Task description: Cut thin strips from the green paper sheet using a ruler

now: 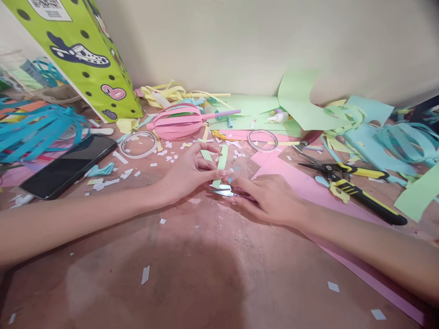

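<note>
Near the middle of the table, my left hand (pixel 199 167) pinches a light green paper strip (pixel 222 157) between thumb and fingers. The strip stands tilted, its lower end by the blades of a small pair of scissors (pixel 221 189). My right hand (pixel 267 196) is closed round the scissors' handles, which its fingers mostly hide. The blades point left, close under the strip; whether they touch it I cannot tell. A pink sheet of paper (pixel 329 219) lies under my right forearm. Beyond my hands rests a pink paper-strip lantern (pixel 178 121) with a purple stick.
Left are a black phone (pixel 70 167), blue paper strips (pixel 41 130) and a tall green bag (pixel 89 59). Tape rolls (pixel 138 145) (pixel 262 140) lie behind my hands. Yellow-black pruning shears (pixel 356 187), a glue bottle (pixel 278 117) and green paper (pixel 302 103) are at right. Paper scraps litter the table.
</note>
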`<action>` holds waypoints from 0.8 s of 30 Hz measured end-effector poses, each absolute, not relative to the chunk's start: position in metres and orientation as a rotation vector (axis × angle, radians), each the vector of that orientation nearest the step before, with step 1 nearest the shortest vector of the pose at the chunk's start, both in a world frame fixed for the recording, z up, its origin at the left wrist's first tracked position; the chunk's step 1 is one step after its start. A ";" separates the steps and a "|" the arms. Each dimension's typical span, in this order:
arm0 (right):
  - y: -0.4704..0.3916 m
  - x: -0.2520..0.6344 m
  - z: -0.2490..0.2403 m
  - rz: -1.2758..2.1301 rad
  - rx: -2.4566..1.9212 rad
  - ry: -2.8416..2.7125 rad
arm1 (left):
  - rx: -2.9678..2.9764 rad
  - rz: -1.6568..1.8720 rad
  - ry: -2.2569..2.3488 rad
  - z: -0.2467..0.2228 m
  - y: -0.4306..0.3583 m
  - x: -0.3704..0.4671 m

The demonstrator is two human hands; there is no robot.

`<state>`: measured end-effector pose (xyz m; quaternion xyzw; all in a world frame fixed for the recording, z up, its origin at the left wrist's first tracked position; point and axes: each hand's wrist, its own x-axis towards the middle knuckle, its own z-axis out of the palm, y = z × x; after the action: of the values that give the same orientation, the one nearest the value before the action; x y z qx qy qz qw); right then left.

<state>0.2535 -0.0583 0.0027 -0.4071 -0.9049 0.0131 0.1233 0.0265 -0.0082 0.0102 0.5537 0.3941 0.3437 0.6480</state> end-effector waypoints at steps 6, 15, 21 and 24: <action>-0.058 0.253 0.002 0.003 -1.204 -2.625 | 1.298 0.798 0.919 0.011 -0.007 0.027; -0.058 0.253 -0.002 -0.050 -1.168 -2.599 | 1.259 0.823 0.911 0.009 -0.007 0.027; -0.060 0.248 -0.002 -0.113 -1.055 -2.578 | 1.184 0.829 0.836 0.006 -0.003 0.026; -0.061 0.247 -0.001 -0.020 -0.998 -2.556 | 1.185 0.833 0.806 0.004 -0.003 0.026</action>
<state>0.2475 -0.0611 -0.0012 -0.3566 -0.9131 -0.0071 0.1974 0.0260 -0.0028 0.0043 0.5269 0.3583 0.3703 0.6759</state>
